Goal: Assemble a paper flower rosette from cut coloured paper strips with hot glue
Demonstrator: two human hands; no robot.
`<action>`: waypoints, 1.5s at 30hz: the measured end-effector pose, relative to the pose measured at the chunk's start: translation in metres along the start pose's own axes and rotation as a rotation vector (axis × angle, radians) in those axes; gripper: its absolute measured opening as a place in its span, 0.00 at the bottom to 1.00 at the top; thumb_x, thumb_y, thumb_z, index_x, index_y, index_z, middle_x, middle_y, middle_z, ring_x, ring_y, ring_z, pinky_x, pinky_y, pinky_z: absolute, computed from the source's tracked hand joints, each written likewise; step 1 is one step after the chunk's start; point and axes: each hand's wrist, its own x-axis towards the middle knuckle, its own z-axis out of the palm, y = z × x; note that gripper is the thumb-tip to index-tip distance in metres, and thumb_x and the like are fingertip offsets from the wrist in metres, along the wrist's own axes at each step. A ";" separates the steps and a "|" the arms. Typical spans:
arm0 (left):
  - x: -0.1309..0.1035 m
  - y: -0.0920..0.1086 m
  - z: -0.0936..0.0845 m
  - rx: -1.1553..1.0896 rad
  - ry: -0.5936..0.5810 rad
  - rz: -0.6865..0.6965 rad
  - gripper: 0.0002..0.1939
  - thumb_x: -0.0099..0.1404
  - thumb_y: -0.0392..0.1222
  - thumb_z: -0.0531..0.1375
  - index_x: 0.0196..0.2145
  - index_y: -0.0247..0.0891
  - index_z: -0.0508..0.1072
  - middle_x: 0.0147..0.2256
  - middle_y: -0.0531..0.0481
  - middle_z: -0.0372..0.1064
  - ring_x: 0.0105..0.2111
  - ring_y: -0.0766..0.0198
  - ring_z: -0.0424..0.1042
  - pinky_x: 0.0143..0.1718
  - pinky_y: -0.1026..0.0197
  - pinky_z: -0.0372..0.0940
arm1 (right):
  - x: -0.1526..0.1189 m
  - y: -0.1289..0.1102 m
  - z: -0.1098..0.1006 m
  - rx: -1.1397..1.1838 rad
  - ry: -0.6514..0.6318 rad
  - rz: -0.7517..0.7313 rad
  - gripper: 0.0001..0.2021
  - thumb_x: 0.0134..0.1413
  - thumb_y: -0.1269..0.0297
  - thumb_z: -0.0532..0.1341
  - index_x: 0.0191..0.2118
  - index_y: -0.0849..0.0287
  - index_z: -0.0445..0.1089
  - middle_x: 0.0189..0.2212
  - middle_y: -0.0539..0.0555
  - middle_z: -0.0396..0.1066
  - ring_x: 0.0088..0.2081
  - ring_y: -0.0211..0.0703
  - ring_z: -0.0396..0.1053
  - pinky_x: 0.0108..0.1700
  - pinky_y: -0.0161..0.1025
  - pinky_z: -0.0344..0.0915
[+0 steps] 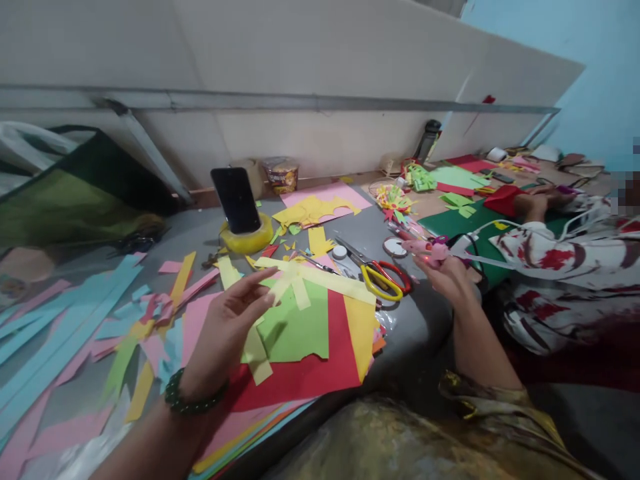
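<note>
My left hand (pixel 233 320), a green bead bracelet at its wrist, hovers beside pale yellow paper strips (pixel 335 280) with its fingers apart and nothing between them. The strips lie crossed over a green sheet (pixel 297 330), which rests on a red sheet (pixel 305 383) and a stack of coloured paper. Off to the right, my right hand (pixel 453 283) is closed around a pink glue gun (pixel 434 252) with a small red light. Scissors with yellow and red handles (pixel 383 280) lie between the hands.
A phone (pixel 236 200) stands in a yellow tape roll (pixel 247 237). Blue and pink strips (pixel 75 333) cover the left side. A snack cup (pixel 281 177) is at the back. At right, another person's hands (pixel 537 200) hold something red; a white cable (pixel 493 227) runs nearby.
</note>
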 end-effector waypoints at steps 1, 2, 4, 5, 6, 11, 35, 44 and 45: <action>0.001 0.000 0.001 -0.040 0.019 -0.015 0.28 0.44 0.51 0.72 0.44 0.41 0.81 0.25 0.53 0.70 0.29 0.61 0.70 0.32 0.62 0.67 | -0.001 0.003 0.003 -0.038 -0.022 0.061 0.17 0.55 0.53 0.60 0.19 0.53 0.68 0.17 0.56 0.69 0.29 0.55 0.74 0.31 0.43 0.67; 0.002 -0.001 0.001 -0.069 0.030 -0.030 0.30 0.43 0.51 0.73 0.45 0.41 0.81 0.24 0.54 0.69 0.29 0.62 0.70 0.32 0.62 0.67 | -0.001 0.005 0.005 -0.053 -0.033 0.101 0.19 0.54 0.53 0.60 0.16 0.52 0.63 0.14 0.55 0.65 0.26 0.53 0.73 0.29 0.42 0.65; 0.003 -0.001 0.002 -0.106 0.043 -0.055 0.32 0.41 0.50 0.74 0.46 0.40 0.80 0.23 0.56 0.68 0.29 0.63 0.70 0.33 0.63 0.67 | -0.002 0.005 0.009 -0.076 -0.057 0.160 0.22 0.54 0.53 0.60 0.13 0.51 0.57 0.10 0.52 0.60 0.22 0.50 0.69 0.26 0.41 0.62; 0.004 0.000 0.003 -0.116 0.048 -0.067 0.33 0.40 0.49 0.74 0.46 0.40 0.80 0.23 0.56 0.68 0.29 0.63 0.70 0.33 0.63 0.67 | -0.002 0.003 0.009 -0.087 -0.069 0.182 0.23 0.55 0.53 0.60 0.13 0.51 0.57 0.10 0.52 0.58 0.21 0.49 0.68 0.26 0.40 0.61; 0.004 0.000 0.003 -0.123 0.051 -0.078 0.33 0.40 0.49 0.74 0.47 0.40 0.79 0.23 0.56 0.68 0.29 0.63 0.70 0.34 0.63 0.67 | -0.002 0.002 0.009 -0.097 -0.079 0.200 0.23 0.55 0.53 0.60 0.13 0.51 0.57 0.09 0.51 0.57 0.20 0.48 0.67 0.25 0.40 0.59; 0.003 0.000 0.003 -0.133 0.066 -0.083 0.37 0.40 0.51 0.75 0.50 0.40 0.78 0.23 0.57 0.69 0.30 0.62 0.72 0.36 0.60 0.68 | -0.012 -0.004 -0.003 -0.141 -0.118 0.172 0.21 0.56 0.51 0.59 0.16 0.53 0.63 0.12 0.52 0.61 0.19 0.46 0.65 0.24 0.40 0.57; -0.002 -0.005 0.009 -0.281 -0.154 -0.116 0.22 0.44 0.56 0.73 0.29 0.38 0.72 0.23 0.54 0.69 0.27 0.65 0.68 0.34 0.61 0.62 | -0.017 -0.163 0.078 0.424 -0.261 -1.280 0.12 0.67 0.74 0.52 0.45 0.58 0.73 0.36 0.56 0.79 0.39 0.41 0.76 0.42 0.37 0.72; 0.003 -0.010 0.007 -0.195 -0.046 -0.079 0.19 0.48 0.57 0.69 0.20 0.38 0.72 0.20 0.55 0.62 0.25 0.66 0.59 0.30 0.62 0.57 | -0.030 -0.163 0.090 0.756 -0.597 -0.869 0.15 0.66 0.54 0.58 0.40 0.56 0.79 0.31 0.54 0.80 0.33 0.41 0.77 0.38 0.37 0.73; 0.003 -0.010 0.007 -0.187 -0.044 -0.060 0.19 0.48 0.57 0.69 0.19 0.39 0.72 0.20 0.55 0.62 0.25 0.66 0.58 0.31 0.61 0.58 | -0.031 -0.163 0.092 0.805 -0.660 -0.802 0.15 0.65 0.52 0.60 0.39 0.56 0.80 0.29 0.54 0.79 0.31 0.41 0.76 0.36 0.37 0.73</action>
